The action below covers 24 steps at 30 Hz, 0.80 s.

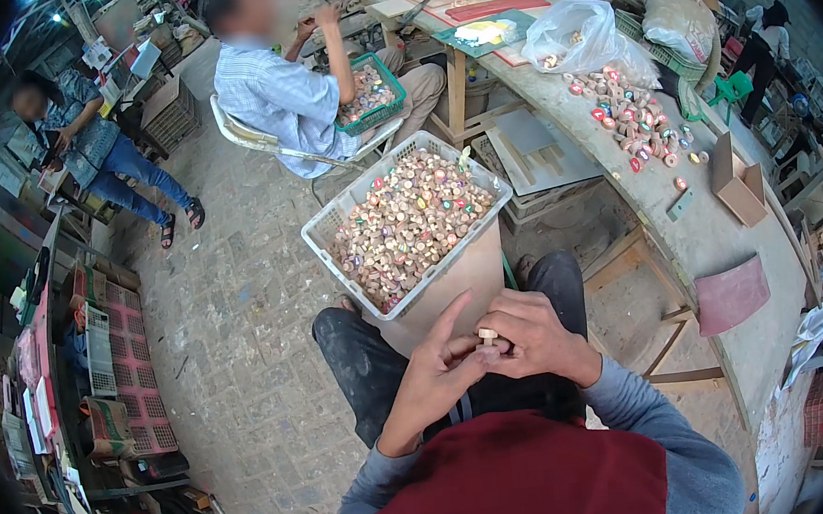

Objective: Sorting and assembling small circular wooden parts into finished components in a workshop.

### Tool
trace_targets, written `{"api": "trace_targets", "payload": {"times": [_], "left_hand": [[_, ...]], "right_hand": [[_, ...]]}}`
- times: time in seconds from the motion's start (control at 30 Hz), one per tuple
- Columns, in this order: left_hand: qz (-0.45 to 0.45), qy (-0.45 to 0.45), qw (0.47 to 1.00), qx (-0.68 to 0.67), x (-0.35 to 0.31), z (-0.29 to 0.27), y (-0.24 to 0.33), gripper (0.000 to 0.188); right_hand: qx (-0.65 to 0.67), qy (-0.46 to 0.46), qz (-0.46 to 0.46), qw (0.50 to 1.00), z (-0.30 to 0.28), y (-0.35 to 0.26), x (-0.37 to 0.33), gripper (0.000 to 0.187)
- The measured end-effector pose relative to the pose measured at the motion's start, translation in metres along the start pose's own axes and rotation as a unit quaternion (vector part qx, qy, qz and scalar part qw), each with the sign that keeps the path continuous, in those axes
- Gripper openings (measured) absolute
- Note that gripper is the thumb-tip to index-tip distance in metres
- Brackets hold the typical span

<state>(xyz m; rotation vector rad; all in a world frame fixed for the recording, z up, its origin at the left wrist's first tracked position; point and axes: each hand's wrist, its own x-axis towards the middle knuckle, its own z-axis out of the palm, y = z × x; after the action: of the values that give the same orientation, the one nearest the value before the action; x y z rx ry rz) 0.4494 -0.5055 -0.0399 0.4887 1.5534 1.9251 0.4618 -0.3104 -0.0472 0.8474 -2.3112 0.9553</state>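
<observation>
Above my lap, my left hand (438, 369) and my right hand (540, 334) meet around a small pale wooden piece (487, 336), shaped like a tiny spool or knob. Thumb and fingers of the left pinch it from one side, with the index finger stretched out. Curled fingers of the right grip it from the other side and hide part of it. Just beyond my hands, a light grey plastic crate (347, 285) holds a heap of similar small wooden pieces (418, 219), some with red, green or purple faces.
A long worktable (740, 374) runs along my right, bearing scattered wooden pieces (638, 121), a clear plastic bag (570, 32) and a cardboard box (736, 181). Ahead, a seated person (283, 101) has a green basket (376, 112). Another person (87, 125) stands far left, beyond stacked racks (130, 373).
</observation>
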Motion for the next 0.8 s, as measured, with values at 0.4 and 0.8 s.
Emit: {"api": "trace_targets", "payload": {"times": [0.4, 0.8], "left_hand": [[-0.008, 0.006, 0.999, -0.038, 0.006, 0.004, -0.007, 0.066], [0.079, 0.014, 0.997, 0.019, -0.004, -0.015, -0.032, 0.064]], "right_hand": [[0.000, -0.021, 0.023, 1.000, -0.001, 0.003, -0.004, 0.030], [0.071, -0.032, 0.104, 0.991, 0.031, -0.013, -0.007, 0.024]]}}
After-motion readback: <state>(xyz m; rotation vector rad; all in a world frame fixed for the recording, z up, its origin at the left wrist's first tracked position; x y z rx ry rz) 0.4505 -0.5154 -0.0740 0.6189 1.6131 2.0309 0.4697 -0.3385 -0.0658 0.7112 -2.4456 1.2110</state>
